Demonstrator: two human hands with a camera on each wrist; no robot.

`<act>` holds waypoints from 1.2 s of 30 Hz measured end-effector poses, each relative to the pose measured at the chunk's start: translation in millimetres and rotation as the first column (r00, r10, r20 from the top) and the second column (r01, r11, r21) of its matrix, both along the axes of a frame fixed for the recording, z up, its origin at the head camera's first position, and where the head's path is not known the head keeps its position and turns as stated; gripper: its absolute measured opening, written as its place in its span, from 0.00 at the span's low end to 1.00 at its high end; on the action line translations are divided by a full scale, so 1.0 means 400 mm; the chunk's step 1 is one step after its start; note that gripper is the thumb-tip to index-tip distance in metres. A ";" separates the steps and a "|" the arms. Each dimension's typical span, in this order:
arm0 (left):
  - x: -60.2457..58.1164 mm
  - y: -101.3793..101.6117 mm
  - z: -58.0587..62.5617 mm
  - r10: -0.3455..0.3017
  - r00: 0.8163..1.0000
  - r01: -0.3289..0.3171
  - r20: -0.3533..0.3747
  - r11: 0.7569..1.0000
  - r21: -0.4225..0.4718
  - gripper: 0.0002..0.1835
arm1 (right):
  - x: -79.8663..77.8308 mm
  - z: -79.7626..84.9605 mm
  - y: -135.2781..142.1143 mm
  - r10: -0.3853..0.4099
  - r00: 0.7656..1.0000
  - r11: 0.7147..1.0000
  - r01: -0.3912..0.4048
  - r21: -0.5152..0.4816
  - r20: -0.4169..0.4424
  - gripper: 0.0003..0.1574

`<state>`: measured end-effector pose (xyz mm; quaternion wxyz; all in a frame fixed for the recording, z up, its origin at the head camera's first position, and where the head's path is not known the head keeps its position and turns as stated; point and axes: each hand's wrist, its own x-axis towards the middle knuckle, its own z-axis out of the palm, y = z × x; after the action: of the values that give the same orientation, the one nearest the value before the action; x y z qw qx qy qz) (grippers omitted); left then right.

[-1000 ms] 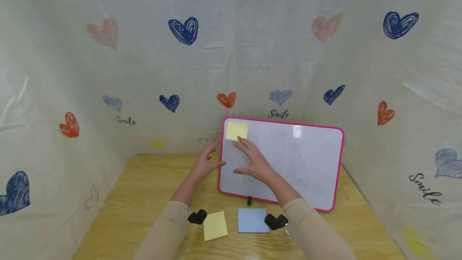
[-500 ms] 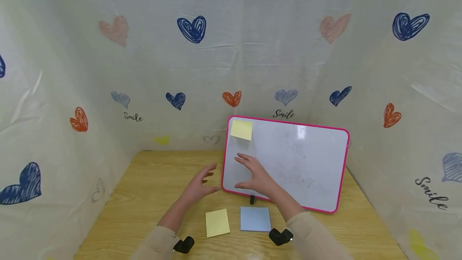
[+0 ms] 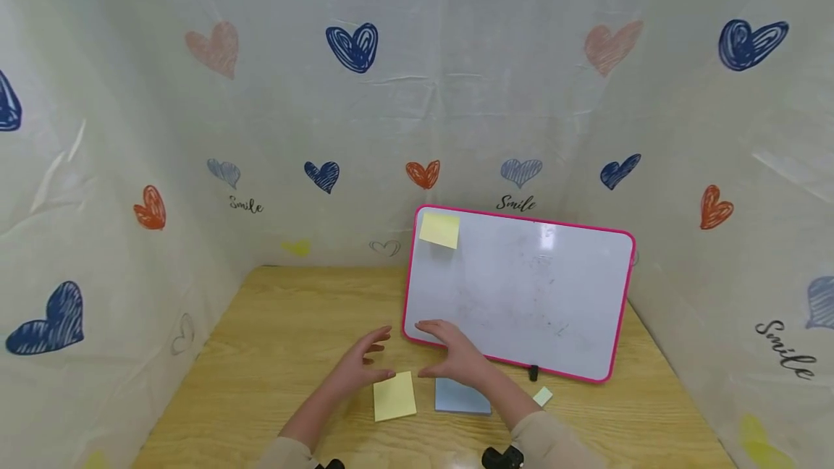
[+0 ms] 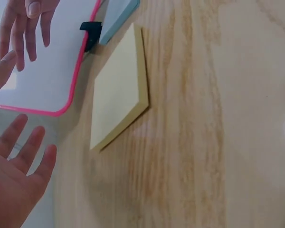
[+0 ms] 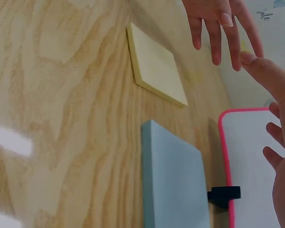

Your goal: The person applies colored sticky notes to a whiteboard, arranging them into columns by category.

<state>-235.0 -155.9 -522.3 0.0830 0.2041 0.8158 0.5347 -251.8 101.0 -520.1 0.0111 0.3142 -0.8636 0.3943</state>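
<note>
Both hands hang over the table with fingers spread and nothing in them. My left hand (image 3: 352, 369) is nearest the thick yellow sticky-note pad (image 3: 394, 402), its thumb tip over the pad's top edge in the head view. Facing it, my right hand (image 3: 459, 357) covers part of the blue sticky-note pad (image 3: 457, 400). In the left wrist view the yellow pad (image 4: 118, 90) lies flat, apart from the fingers. The right wrist view has the blue pad (image 5: 175, 180) flat beside it. A single yellow sticky note (image 3: 439, 230) is stuck at the whiteboard's upper left corner.
A pink-framed whiteboard (image 3: 515, 288) leans, slightly tilted, at the back of the wooden table (image 3: 306, 310). A black stand foot (image 3: 533, 373) shows under its lower edge. A small pale green piece (image 3: 543, 396) lies by the right forearm. Heart-printed cloth (image 3: 378, 121) surrounds the table.
Both hands have drawn back from the sticky note on the whiteboard, down toward the two pads. The note stays on the board. The fingers remain spread.
</note>
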 end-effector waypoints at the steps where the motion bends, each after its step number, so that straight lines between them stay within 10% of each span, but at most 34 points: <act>1: 0.005 -0.001 -0.006 0.001 1.000 -0.001 0.008 1.000 0.000 0.41 | 0.005 -0.008 -0.004 -0.001 1.000 1.000 0.001 0.002 0.007 0.50; 20: 0.089 -0.037 -0.100 0.077 0.997 -0.072 0.032 0.988 -0.136 0.44 | 0.067 -0.152 -0.059 0.061 0.998 0.997 -0.059 0.055 -0.033 0.42; 36: 0.096 -0.045 -0.121 -0.015 1.000 0.018 0.017 0.977 -0.213 0.43 | 0.078 -0.182 -0.063 0.045 0.988 0.986 -0.020 0.166 -0.146 0.43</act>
<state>-196.7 -173.8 -570.9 0.1151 0.1967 0.8660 0.4451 -220.7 75.7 -593.0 0.0433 0.3566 -0.8846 0.2975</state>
